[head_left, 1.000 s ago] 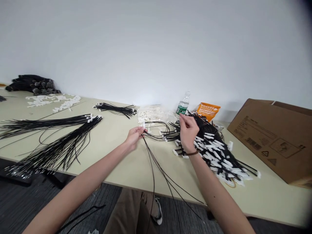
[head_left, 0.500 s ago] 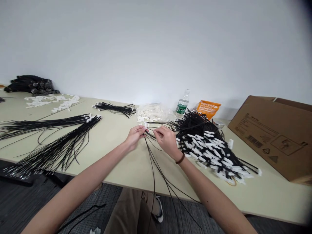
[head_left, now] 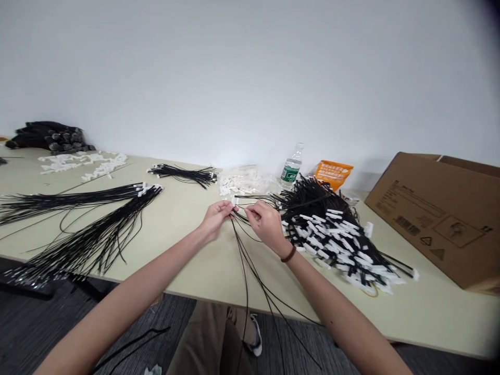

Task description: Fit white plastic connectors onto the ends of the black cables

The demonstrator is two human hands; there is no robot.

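Observation:
My left hand (head_left: pixel 216 219) pinches a white connector (head_left: pixel 235 200) and the ends of several thin black cables (head_left: pixel 250 260), which hang down over the table's front edge. Just to its right, the closed fingers of my right hand (head_left: pixel 265 221) grip a thin strand beside the connector; the small parts between the fingertips are hard to make out. A large pile of black cables with white connectors (head_left: pixel 339 245) lies right of my right hand. Behind both hands is a clear plastic bag of white connectors (head_left: pixel 246 180).
A water bottle (head_left: pixel 292 165), an orange packet (head_left: pixel 334 174) and a cardboard box (head_left: pixel 433 219) stand at the right. Cable bundles (head_left: pixel 89 229) lie at the left, with loose white connectors (head_left: pixel 105 165) and a dark bundle (head_left: pixel 50 136) behind. A smaller bundle (head_left: pixel 183 174) is near the wall.
The view has shifted very slightly. Both hands keep nearly the same place and grip.

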